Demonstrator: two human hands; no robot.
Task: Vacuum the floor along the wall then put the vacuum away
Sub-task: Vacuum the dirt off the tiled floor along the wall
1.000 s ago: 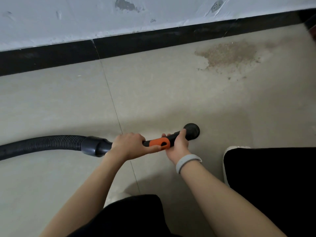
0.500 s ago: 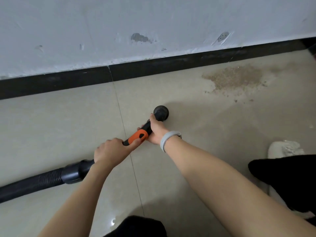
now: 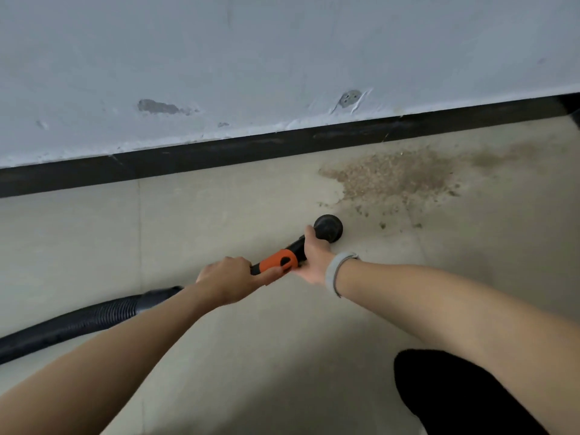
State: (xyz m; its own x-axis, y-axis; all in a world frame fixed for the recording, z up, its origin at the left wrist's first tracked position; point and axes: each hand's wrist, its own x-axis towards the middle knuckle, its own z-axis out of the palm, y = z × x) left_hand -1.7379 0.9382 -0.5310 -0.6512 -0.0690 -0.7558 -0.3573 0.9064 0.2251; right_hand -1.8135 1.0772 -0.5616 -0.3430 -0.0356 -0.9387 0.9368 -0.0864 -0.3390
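On the beige tiled floor (image 3: 219,356), close to the wall (image 3: 282,51), a person holds a vacuum wand with both hands. The left hand (image 3: 227,277) grips the wand's rear part, fingers curled round it and the thumb stretched forward along the orange collar (image 3: 277,260). The right hand (image 3: 315,257) grips the black shaft just ahead of that collar, fingers wrapped under it, with the thumb lying along the shaft toward the round black nozzle (image 3: 328,229). The two hands are just beside one another on the wand. A pale grey band (image 3: 337,271) circles the right wrist.

The nozzle is down at the floor; whether its rim actually touches the tile cannot be told. It sits at the near left edge of a brownish patch of dust and crumbs (image 3: 395,177), which spreads rightward along the foot of a black skirting board (image 3: 219,153). A few loose specks lie just right of the nozzle.

Behind the left hand, a ribbed black hose (image 3: 72,328) joins a smooth cuff and runs away over the floor to the left edge of the view. The vacuum's body is out of sight.

The wall above the skirting is pale blue-grey, chipped in several spots where grey plaster shows. A dark clothed knee (image 3: 464,394) fills the lower right corner.

No container appears anywhere in view, and no brand, label or writing can be read on the wand, hose or band.
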